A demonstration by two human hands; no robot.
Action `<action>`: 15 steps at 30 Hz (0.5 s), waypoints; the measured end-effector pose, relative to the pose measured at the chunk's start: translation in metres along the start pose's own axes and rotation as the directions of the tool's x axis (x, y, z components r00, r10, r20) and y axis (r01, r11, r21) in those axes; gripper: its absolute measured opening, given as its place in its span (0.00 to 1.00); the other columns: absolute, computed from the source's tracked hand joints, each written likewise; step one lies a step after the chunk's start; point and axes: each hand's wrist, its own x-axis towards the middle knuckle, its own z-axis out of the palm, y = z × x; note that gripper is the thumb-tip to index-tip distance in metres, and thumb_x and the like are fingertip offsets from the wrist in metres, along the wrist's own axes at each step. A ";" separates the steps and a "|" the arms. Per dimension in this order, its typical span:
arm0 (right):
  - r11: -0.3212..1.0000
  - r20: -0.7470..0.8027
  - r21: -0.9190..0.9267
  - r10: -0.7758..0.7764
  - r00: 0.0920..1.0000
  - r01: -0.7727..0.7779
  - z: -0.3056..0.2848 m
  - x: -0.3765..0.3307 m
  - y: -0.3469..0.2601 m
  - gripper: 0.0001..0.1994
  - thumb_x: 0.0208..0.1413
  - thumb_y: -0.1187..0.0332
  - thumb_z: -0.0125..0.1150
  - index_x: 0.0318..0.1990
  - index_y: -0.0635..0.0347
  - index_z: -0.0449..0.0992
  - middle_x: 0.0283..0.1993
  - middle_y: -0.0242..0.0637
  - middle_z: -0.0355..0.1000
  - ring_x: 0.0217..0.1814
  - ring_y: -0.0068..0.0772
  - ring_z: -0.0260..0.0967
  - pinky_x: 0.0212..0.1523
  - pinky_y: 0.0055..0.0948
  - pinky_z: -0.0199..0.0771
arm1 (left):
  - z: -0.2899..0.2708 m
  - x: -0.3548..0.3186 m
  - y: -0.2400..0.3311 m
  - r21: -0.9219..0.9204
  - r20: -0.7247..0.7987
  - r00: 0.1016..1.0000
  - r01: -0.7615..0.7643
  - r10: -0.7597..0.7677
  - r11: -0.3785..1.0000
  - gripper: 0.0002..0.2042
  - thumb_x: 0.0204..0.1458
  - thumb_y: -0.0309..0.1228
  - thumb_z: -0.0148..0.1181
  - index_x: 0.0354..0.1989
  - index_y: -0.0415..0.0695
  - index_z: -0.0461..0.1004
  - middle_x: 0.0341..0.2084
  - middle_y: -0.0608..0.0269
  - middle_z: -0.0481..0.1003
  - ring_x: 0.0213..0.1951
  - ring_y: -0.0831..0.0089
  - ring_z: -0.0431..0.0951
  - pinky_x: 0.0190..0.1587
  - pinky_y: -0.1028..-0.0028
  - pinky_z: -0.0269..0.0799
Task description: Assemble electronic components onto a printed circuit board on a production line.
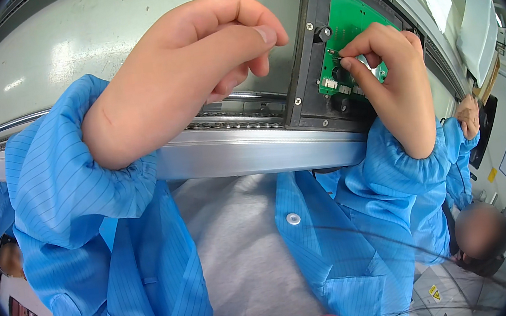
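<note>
A green circuit board (346,19) lies in a black fixture frame (306,80) at the upper right. Over the board my right hand (389,64) pinches with thumb and index finger, their tips down by small parts near its left edge. Whatever sits between those tips is too small to make out. White connectors (329,83) line the board's near edge, partly covered by this hand. My left hand (209,50) hovers left of the fixture, over the conveyor, its fingers curled and the thumb laid against the index finger. Its palm side is hidden, so anything held there does not show.
Metal conveyor rails (232,141) run across in front of me, with a pale surface (84,46) behind them. Black round knobs (322,34) stand on the fixture. At the far right are another person's hand (468,116) and blue sleeve, beside a white bin (477,32).
</note>
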 end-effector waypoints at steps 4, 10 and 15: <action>1.000 -0.009 -0.017 0.005 1.000 -0.005 -0.001 -0.001 0.001 0.04 0.42 0.77 0.59 0.25 0.57 0.72 0.24 0.27 0.65 0.28 0.26 0.58 0.46 0.28 0.52 | 0.000 0.000 0.001 0.010 -0.004 1.000 0.004 -0.004 1.000 0.09 0.57 0.29 0.43 0.40 0.41 0.70 0.22 0.67 0.66 0.19 0.85 0.57 0.19 0.87 0.51; 0.999 0.008 -0.035 0.027 1.000 -0.027 -0.004 -0.003 0.000 0.04 0.41 0.77 0.60 0.25 0.57 0.73 0.24 0.27 0.65 0.28 0.27 0.59 0.46 0.28 0.53 | 0.000 0.000 0.002 0.010 0.003 1.000 0.011 -0.011 1.000 0.09 0.57 0.29 0.44 0.40 0.41 0.70 0.22 0.67 0.66 0.19 0.85 0.57 0.20 0.87 0.51; 0.999 0.014 -0.046 0.027 1.000 -0.026 -0.003 -0.002 -0.001 0.04 0.41 0.77 0.60 0.25 0.58 0.72 0.24 0.28 0.66 0.29 0.29 0.60 0.46 0.29 0.54 | -0.001 -0.001 0.001 0.016 0.004 1.000 0.009 -0.009 1.000 0.09 0.57 0.29 0.44 0.40 0.41 0.70 0.22 0.67 0.66 0.20 0.85 0.57 0.20 0.87 0.51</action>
